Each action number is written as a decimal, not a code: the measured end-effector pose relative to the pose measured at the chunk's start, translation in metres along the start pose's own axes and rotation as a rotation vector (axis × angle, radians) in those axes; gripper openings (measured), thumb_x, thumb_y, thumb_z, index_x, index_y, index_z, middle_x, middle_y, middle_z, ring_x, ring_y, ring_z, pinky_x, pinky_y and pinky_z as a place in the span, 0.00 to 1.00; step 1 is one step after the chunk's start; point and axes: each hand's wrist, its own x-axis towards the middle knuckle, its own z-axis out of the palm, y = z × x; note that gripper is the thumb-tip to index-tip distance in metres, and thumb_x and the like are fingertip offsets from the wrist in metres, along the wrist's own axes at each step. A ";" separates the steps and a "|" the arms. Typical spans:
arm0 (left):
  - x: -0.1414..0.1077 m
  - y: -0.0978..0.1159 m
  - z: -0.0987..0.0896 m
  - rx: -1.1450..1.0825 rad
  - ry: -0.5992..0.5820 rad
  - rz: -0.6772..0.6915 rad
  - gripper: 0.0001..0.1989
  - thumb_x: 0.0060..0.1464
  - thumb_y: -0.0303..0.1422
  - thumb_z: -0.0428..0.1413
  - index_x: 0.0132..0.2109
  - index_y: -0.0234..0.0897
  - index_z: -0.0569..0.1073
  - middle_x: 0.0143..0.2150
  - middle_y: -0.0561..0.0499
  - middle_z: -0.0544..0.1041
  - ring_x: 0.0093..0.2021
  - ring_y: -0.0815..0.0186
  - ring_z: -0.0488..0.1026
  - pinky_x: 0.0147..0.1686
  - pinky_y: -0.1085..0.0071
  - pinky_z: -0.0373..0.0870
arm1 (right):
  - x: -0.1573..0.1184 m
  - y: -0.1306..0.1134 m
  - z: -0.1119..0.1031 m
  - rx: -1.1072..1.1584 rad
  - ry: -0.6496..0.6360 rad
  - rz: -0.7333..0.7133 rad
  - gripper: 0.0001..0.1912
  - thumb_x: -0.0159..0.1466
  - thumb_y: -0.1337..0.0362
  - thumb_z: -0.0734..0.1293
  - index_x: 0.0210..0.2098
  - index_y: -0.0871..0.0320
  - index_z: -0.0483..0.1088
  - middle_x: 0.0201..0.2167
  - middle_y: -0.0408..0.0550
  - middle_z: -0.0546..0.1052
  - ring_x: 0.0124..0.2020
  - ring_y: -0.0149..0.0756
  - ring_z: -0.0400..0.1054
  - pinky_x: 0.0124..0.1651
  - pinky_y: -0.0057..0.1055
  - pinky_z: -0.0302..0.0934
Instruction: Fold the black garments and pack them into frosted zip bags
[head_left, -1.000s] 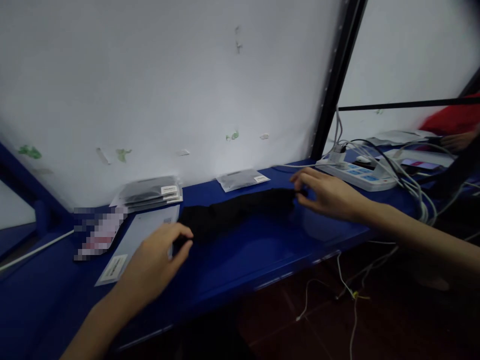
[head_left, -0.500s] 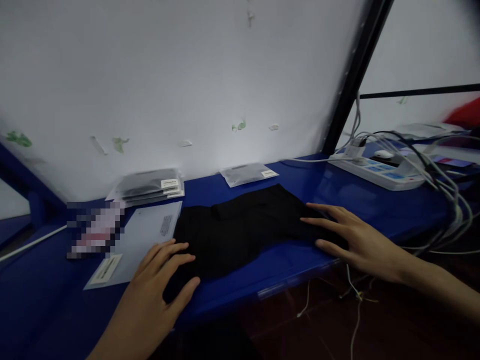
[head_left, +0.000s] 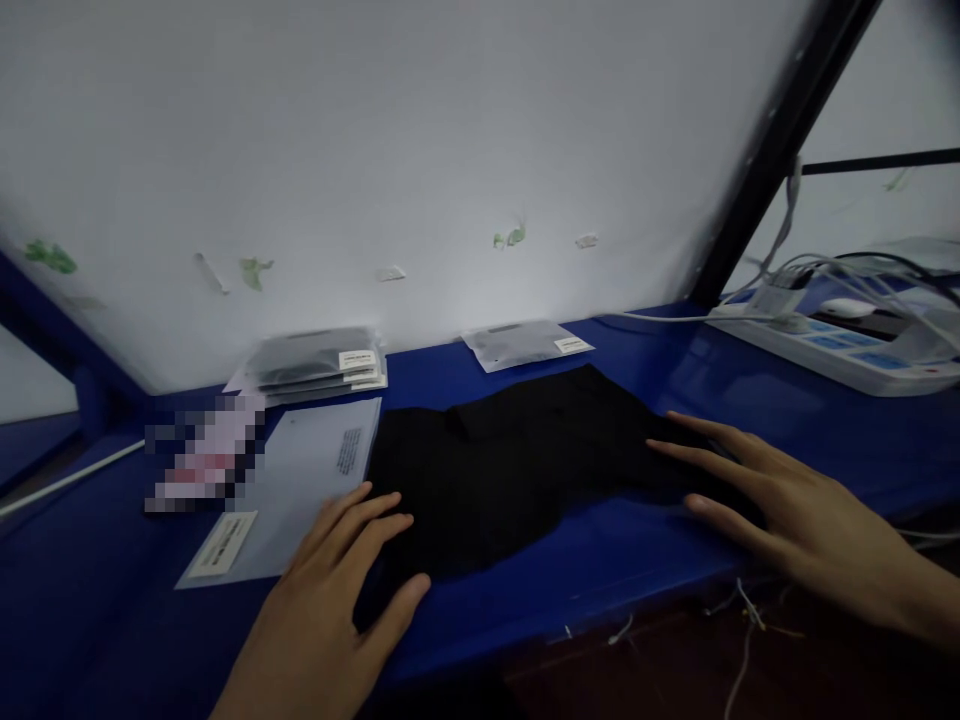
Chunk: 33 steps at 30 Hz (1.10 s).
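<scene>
A black cloth garment point(head_left: 510, 460) lies spread across the blue table; its exact kind does not show. My left hand point(head_left: 337, 570) rests with fingers spread on the garment's left end. At the right end, my right hand point(head_left: 765, 500) lies on the fabric, its fingers stretched out and apart. Just left of the garment is a flat, translucent plastic bag point(head_left: 300, 460) with printed text and a white label. My left hand covers part of the bag's lower right edge.
Behind the bag sits a stack of packed plastic bags point(head_left: 319, 360) with labels. One more packed bag point(head_left: 525, 345) lies against the white wall. A pixelated item point(head_left: 206, 455) is at the left. To the right stands a white power strip point(head_left: 840, 350) with cables.
The view has shifted, so most things sit a little further right in it. Both hands stay on the garment, which keeps nearly the same shape.
</scene>
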 end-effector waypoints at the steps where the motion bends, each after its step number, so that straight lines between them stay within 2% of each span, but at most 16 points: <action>1: 0.000 0.000 0.000 -0.002 0.001 0.001 0.19 0.61 0.47 0.51 0.57 0.52 0.70 0.62 0.53 0.70 0.66 0.53 0.60 0.60 0.47 0.65 | 0.000 0.000 0.000 0.001 0.004 0.000 0.28 0.64 0.47 0.61 0.64 0.32 0.58 0.69 0.40 0.57 0.63 0.57 0.60 0.58 0.61 0.61; 12: 0.003 0.009 -0.006 -0.045 -0.035 -0.019 0.18 0.62 0.46 0.51 0.56 0.50 0.71 0.61 0.53 0.70 0.66 0.53 0.60 0.60 0.47 0.65 | -0.001 0.001 0.000 -0.031 -0.028 0.005 0.28 0.65 0.46 0.60 0.64 0.33 0.57 0.68 0.41 0.58 0.62 0.54 0.61 0.58 0.57 0.63; 23: 0.005 0.013 -0.008 -0.050 -0.068 -0.009 0.19 0.62 0.45 0.50 0.56 0.47 0.71 0.62 0.51 0.70 0.65 0.54 0.61 0.63 0.47 0.60 | 0.001 0.000 -0.003 -0.057 -0.088 0.022 0.27 0.67 0.46 0.56 0.65 0.35 0.55 0.69 0.42 0.55 0.64 0.49 0.59 0.64 0.50 0.57; 33: 0.005 0.013 -0.008 -0.038 -0.097 -0.017 0.20 0.63 0.46 0.48 0.58 0.47 0.70 0.63 0.51 0.69 0.66 0.54 0.60 0.63 0.45 0.59 | 0.000 -0.004 -0.004 -0.055 -0.083 0.043 0.27 0.67 0.45 0.56 0.65 0.37 0.57 0.68 0.42 0.58 0.63 0.50 0.60 0.62 0.50 0.59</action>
